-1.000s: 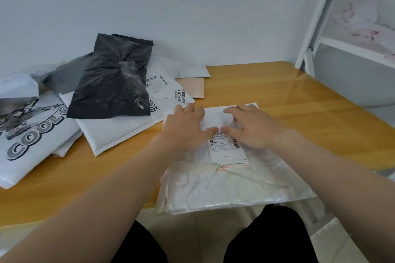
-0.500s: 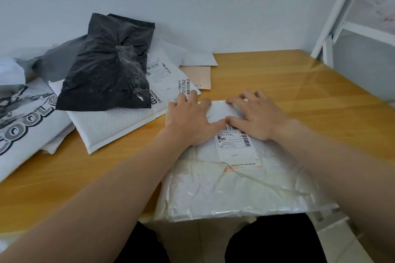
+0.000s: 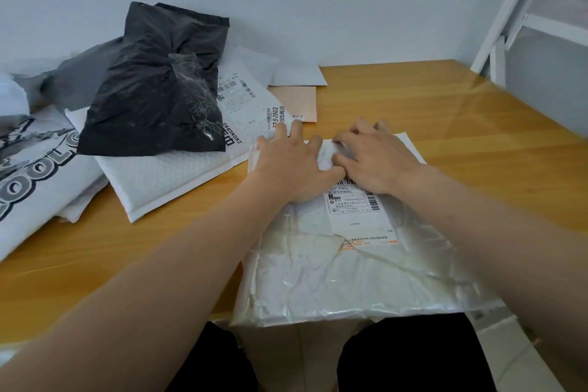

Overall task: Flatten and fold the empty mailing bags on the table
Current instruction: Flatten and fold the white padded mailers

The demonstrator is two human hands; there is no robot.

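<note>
**Both palms flat on the white bag**

The white mailing bag (image 3: 334, 267) overhangs the near desk (image 3: 477, 143) edge; its label print is partly covered. Left hand (image 3: 292, 165) and right hand (image 3: 375, 159) press its far end, each grip open and flat, fingers spread, thumbs touching.

Print I can read on the mailers

The shipping label (image 3: 361, 216) on the white bag (image 3: 334, 274) under my hands reads "507-P802 170" beside a barcode; its small print is too fine. The padded white mailer (image 3: 178, 178) shows "ZHONGBAO" and "7-5-2502", its label "602 17 815". The printed bag (image 3: 35, 175) at far left shows big letters "COOL".
</note>
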